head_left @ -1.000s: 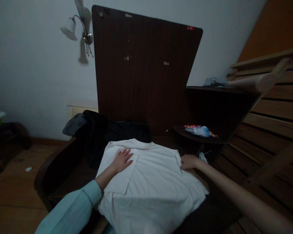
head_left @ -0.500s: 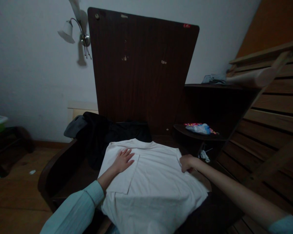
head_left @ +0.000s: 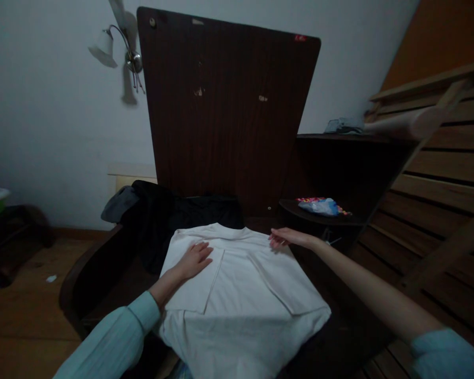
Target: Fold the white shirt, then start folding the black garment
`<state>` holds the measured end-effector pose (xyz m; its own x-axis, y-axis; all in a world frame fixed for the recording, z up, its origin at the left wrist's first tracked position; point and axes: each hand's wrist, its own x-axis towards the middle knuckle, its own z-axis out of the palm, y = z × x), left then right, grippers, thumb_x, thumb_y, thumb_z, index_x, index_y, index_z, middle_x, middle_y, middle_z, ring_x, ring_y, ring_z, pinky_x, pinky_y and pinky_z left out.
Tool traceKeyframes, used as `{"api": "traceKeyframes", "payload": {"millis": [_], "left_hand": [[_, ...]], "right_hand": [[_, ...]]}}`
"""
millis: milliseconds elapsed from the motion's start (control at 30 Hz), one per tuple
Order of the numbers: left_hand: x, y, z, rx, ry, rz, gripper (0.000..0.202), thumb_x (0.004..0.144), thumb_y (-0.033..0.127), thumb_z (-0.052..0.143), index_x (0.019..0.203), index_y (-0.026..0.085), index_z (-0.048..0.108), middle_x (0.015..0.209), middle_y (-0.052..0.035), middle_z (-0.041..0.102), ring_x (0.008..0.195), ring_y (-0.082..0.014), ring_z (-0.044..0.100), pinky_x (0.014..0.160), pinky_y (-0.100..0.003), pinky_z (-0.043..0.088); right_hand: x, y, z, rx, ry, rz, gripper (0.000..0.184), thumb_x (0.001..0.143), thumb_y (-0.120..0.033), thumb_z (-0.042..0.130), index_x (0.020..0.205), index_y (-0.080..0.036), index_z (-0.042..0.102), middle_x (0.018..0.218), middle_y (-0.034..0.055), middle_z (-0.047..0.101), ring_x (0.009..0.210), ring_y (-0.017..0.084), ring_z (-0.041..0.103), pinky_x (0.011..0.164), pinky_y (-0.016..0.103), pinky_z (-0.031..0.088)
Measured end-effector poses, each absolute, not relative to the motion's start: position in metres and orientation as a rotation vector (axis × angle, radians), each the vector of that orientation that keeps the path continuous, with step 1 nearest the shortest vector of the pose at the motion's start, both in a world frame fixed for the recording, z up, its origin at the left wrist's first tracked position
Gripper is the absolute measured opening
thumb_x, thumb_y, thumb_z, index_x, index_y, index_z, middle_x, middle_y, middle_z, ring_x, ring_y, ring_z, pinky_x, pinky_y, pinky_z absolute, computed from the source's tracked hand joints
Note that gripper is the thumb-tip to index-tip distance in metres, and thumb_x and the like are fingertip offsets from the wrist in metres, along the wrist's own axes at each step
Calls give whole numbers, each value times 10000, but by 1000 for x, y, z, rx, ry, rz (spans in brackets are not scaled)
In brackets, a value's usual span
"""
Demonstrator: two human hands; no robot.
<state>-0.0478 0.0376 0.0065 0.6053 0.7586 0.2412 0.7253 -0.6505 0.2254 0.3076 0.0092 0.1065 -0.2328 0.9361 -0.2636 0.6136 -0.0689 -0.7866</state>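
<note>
A white T-shirt (head_left: pixel 240 295) lies spread in front of me, its collar toward the dark board. Both its sleeves are folded inward over the body, one on the left and one on the right. My left hand (head_left: pixel 197 259) rests flat on the left folded sleeve, fingers stretched out. Just over the shirt's upper right shoulder is my right hand (head_left: pixel 284 238), fingers loosely bent and apart, with nothing seen in them. Whether its fingertips touch the cloth I cannot tell. The shirt's lower end drops toward me out of view.
Black clothing (head_left: pixel 197 210) is heaped behind the shirt by the curved wooden armrest (head_left: pixel 77 284). A tall dark board (head_left: pixel 229 116) stands at the back. To the right are a small shelf holding a plastic packet (head_left: pixel 322 207) and a slatted wooden frame (head_left: pixel 438 195).
The shirt's right side has been folded inward, so its sleeve now lies over the body. My right hand has let go and moved up and left. My left hand stays nearly in place.
</note>
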Motion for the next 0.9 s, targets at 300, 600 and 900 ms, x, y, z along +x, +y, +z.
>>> {"api": "traceKeyframes", "payload": {"millis": [300, 600, 900], "left_hand": [[-127, -26, 45, 2394, 1511, 599, 366, 832, 436, 321, 916, 197, 586, 948, -46, 615, 837, -181, 587, 752, -269, 435], [-157, -79, 29, 2185, 1825, 307, 419, 668, 617, 463, 614, 203, 490, 705, -26, 577, 687, -201, 569, 638, -280, 410], [-146, -69, 5, 1884, 1569, 807, 416, 654, 623, 456, 683, 210, 498, 655, 5, 572, 661, -189, 548, 642, -278, 435]], "right_hand": [[366, -70, 51, -1777, -1937, 594, 461, 707, -594, 403, 790, -180, 586, 791, 53, 627, 773, 197, 569, 713, 283, 425], [375, -121, 16, -2054, -1812, 765, 438, 582, -639, 453, 541, -203, 465, 565, 12, 511, 593, 171, 485, 554, 260, 361], [364, -110, 10, -1918, -1635, 704, 414, 555, -610, 478, 536, -205, 392, 536, -37, 400, 543, 122, 387, 510, 236, 313]]}}
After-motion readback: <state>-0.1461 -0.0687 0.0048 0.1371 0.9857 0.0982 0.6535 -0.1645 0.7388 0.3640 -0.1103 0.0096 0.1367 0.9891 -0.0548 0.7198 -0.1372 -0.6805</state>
